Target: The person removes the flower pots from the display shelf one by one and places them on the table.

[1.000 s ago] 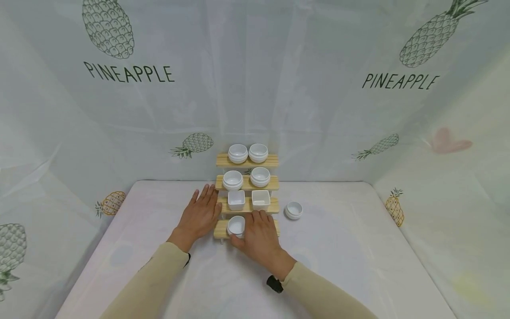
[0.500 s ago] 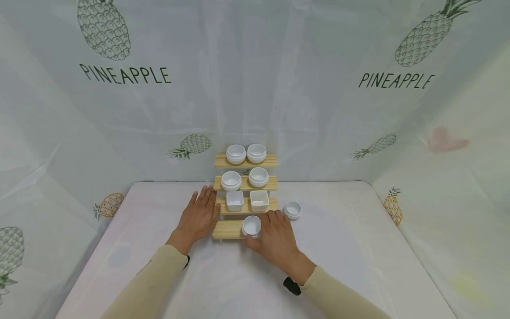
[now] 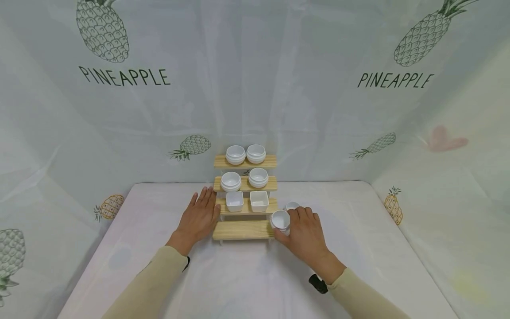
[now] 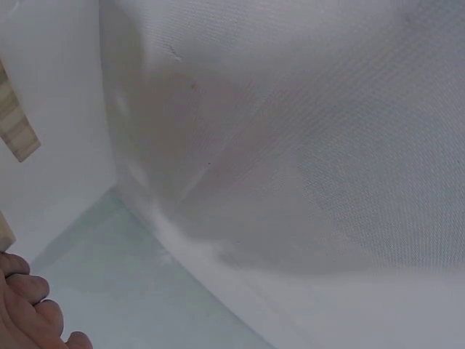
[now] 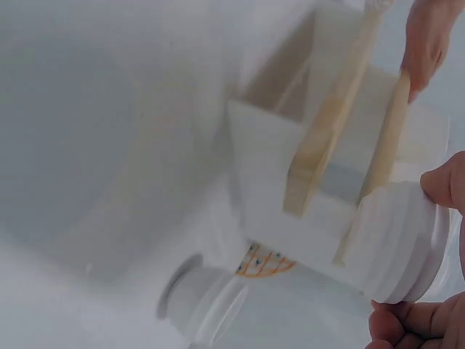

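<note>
A tiered stand with wooden shelves [image 3: 243, 230] stands at the middle of the table. My right hand [image 3: 307, 237] grips a small round white bowl [image 3: 280, 220] just off the right end of the lowest shelf. In the right wrist view thumb and fingers pinch that ribbed bowl [image 5: 399, 243] from both sides. My left hand [image 3: 197, 217] lies with straight fingers along the stand's left side, touching it. Another round white bowl [image 3: 292, 205] sits on the table behind my right hand, partly hidden by it.
Two round bowls [image 3: 236, 154] stand on the top shelf and two more [image 3: 258, 177] on the shelf below. Two square white dishes [image 3: 259, 201] sit on the third shelf. A pineapple-printed sheet [image 3: 255, 88] hangs behind the table [image 3: 223, 279].
My right hand has carried the round bowl rightward along the lowest shelf and off its right end. That shelf is now bare. The left hand has stayed against the stand.
</note>
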Demonstrator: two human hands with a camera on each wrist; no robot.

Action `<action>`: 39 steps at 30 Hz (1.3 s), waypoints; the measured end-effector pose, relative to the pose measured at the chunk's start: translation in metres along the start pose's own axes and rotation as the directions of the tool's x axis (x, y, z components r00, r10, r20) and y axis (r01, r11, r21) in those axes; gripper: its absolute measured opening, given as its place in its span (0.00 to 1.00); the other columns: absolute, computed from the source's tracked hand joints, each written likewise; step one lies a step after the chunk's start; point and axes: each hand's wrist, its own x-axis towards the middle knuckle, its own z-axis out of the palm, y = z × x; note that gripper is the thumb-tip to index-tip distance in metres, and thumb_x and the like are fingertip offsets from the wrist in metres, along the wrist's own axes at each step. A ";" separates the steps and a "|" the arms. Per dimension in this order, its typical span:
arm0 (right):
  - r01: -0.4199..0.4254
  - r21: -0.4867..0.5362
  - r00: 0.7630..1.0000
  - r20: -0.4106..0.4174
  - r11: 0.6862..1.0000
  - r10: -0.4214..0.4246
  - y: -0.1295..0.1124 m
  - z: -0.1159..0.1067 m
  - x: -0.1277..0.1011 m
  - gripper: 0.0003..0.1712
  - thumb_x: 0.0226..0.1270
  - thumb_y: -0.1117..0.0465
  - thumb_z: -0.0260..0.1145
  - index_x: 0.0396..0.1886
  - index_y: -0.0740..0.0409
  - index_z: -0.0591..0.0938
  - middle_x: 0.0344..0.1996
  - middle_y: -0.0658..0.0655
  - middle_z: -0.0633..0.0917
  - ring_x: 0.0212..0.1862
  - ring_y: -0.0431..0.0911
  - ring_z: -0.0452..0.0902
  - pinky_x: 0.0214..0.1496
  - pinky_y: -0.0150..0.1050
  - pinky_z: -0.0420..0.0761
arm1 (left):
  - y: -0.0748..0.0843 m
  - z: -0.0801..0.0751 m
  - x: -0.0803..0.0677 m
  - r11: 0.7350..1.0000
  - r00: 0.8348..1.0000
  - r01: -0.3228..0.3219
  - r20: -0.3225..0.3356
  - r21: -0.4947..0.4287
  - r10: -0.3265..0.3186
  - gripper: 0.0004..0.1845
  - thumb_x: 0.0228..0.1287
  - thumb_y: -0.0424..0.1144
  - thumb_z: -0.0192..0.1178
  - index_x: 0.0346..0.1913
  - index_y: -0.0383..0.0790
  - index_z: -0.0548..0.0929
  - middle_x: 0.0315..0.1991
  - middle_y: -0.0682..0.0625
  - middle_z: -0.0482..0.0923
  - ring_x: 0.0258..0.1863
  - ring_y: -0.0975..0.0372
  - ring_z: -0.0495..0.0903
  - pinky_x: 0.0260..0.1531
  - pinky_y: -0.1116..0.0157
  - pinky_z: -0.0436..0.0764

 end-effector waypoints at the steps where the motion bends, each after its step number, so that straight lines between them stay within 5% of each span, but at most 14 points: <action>1: -0.005 -0.007 1.000 -0.006 1.000 0.005 0.005 -0.001 0.000 0.34 0.51 0.41 0.81 0.40 0.67 0.84 0.33 0.61 0.82 0.36 0.57 0.75 0.35 0.47 0.74 | 0.000 0.000 0.000 1.000 1.000 0.001 0.000 0.000 -0.001 0.35 0.88 0.52 0.33 0.83 0.28 0.55 0.84 0.36 0.52 0.85 0.45 0.50 0.84 0.44 0.49; 11: -0.101 -0.050 0.995 0.016 0.994 0.102 0.052 -0.004 0.001 0.33 0.54 0.44 0.81 0.40 0.71 0.83 0.33 0.66 0.83 0.36 0.60 0.75 0.34 0.49 0.73 | 0.000 0.002 0.000 1.000 1.000 0.008 0.005 -0.011 -0.007 0.35 0.89 0.52 0.33 0.83 0.28 0.56 0.84 0.36 0.52 0.85 0.45 0.50 0.84 0.44 0.50; 20: -0.147 -0.081 0.989 -0.027 0.986 0.145 0.096 0.019 -0.005 0.29 0.55 0.46 0.79 0.31 0.71 0.82 0.26 0.66 0.81 0.30 0.60 0.72 0.27 0.49 0.72 | 0.000 0.002 -0.001 1.000 1.000 0.009 0.016 -0.021 -0.009 0.35 0.89 0.53 0.31 0.83 0.29 0.55 0.84 0.36 0.52 0.85 0.45 0.49 0.84 0.44 0.49; 39: -0.298 -0.078 0.910 0.279 0.951 0.308 0.120 0.048 -0.011 0.31 0.65 0.45 0.72 0.38 0.73 0.80 0.33 0.66 0.80 0.37 0.59 0.72 0.38 0.55 0.77 | -0.001 0.003 0.000 0.999 1.000 0.012 0.005 -0.036 -0.012 0.36 0.89 0.53 0.30 0.83 0.29 0.55 0.84 0.36 0.53 0.85 0.46 0.49 0.84 0.45 0.49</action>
